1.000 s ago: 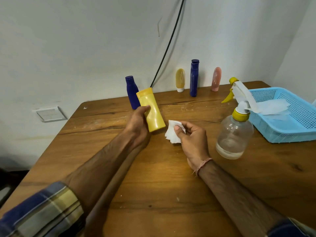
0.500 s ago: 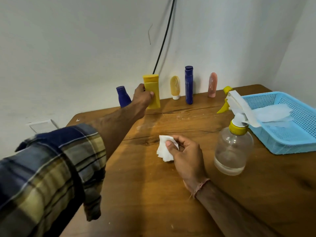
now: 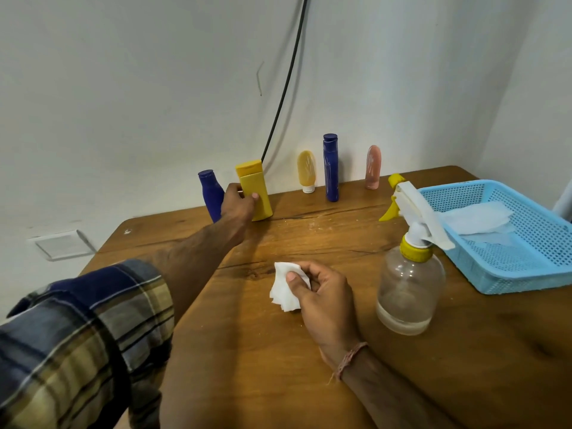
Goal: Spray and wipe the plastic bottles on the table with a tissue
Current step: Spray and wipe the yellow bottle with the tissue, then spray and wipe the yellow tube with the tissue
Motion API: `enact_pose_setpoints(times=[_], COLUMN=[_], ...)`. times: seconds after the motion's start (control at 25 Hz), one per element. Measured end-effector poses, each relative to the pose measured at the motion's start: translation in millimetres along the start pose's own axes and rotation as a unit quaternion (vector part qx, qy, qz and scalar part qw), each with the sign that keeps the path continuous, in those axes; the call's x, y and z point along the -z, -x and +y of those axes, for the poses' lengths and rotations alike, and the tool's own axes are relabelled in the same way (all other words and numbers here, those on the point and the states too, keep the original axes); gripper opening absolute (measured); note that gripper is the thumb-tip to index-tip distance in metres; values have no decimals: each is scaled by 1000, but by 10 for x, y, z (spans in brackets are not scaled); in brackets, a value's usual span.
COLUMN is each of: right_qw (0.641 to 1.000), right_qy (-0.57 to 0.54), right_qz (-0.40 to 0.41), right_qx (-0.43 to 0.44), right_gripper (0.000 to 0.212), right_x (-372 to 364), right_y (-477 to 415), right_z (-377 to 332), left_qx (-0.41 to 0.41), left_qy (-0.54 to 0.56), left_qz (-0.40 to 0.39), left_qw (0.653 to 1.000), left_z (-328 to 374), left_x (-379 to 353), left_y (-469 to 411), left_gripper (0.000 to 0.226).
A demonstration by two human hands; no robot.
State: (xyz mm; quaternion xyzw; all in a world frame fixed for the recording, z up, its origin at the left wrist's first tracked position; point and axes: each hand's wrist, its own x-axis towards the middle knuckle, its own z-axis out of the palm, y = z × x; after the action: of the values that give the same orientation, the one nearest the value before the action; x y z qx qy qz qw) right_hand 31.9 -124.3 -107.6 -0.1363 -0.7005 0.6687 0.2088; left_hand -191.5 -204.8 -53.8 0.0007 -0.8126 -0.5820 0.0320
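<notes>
My left hand (image 3: 237,203) reaches to the back of the wooden table (image 3: 278,351) and grips a yellow bottle (image 3: 255,188), which stands upright near the wall beside a short dark blue bottle (image 3: 210,193). My right hand (image 3: 322,297) rests mid-table, shut on a crumpled white tissue (image 3: 284,289). Further right along the wall stand a small yellow tube (image 3: 306,170), a tall blue bottle (image 3: 330,167) and a pink tube (image 3: 373,167). A clear spray bottle (image 3: 408,289) with a yellow collar and white trigger stands right of my right hand.
A light blue mesh basket (image 3: 523,274) holding white tissues (image 3: 476,218) sits at the table's right side. A black cable (image 3: 286,85) hangs down the wall behind the bottles. A white switch plate (image 3: 62,244) is on the wall at left.
My left hand carried the yellow bottle from mid-table to the back row and set it upright beside the short blue bottle. My right hand stayed put with the tissue.
</notes>
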Motion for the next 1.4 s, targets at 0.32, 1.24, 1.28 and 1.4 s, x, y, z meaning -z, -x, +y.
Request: enact_pose_setpoints(times=[0.32, 1.24, 1.28, 1.4], right_qw=[1000, 994, 994, 991], right_qy=[10, -35, -32, -37], right_qz=[-4, 77, 77, 84], right_qx=[-5, -62, -70, -95], right_gripper=[14, 7, 3, 4], right_x=[10, -6, -13, -27], right_y=[-1, -16, -20, -52], right_z=[-46, -34, -35, 4], left_qx=[6, 33, 25, 15], left_qy=[2, -200, -207, -204], left_qz=[-17, -38, -29, -11], left_qw=[1000, 979, 978, 979], left_z=[-126, 302, 285, 280], left_x=[60, -1266, -1332, -1490], left_y=[114, -314, -388, -508], left_gripper=[55, 61, 61, 67])
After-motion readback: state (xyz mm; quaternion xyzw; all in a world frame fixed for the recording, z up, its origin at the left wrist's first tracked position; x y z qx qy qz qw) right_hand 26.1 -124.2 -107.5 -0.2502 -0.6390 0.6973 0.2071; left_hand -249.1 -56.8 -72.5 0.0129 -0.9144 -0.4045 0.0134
